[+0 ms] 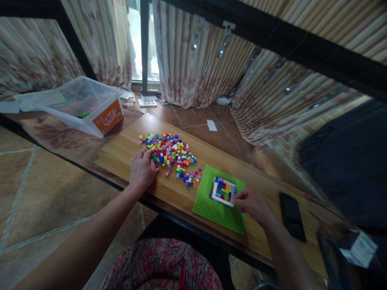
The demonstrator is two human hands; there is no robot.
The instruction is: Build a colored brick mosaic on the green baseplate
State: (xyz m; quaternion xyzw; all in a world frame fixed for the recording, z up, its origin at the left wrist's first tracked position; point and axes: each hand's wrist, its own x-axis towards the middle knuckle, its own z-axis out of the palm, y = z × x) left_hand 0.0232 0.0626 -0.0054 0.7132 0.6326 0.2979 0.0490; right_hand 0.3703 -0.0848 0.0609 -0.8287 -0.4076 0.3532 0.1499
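A loose pile of small colourful toy building bricks [172, 151] is spread over the wooden board. At its near left edge rests my left hand [142, 167], open, with fingers apart and bent against the outer bricks. A green studded baseplate [205, 201] lies to the right of the pile. On it stands a low square brick build [223, 189] with a white rim and a multicoloured middle. My right hand [246, 201] touches the build's near right corner, thumb and fingers pinched together. Whatever lies between those fingertips is too small to make out.
A clear plastic box [72, 102] with an orange label stands at the left end of the table. A black phone [292, 216] lies on the wooden board [121, 151] to the right. Dark table-frame bars and curtains [205, 68] are beyond.
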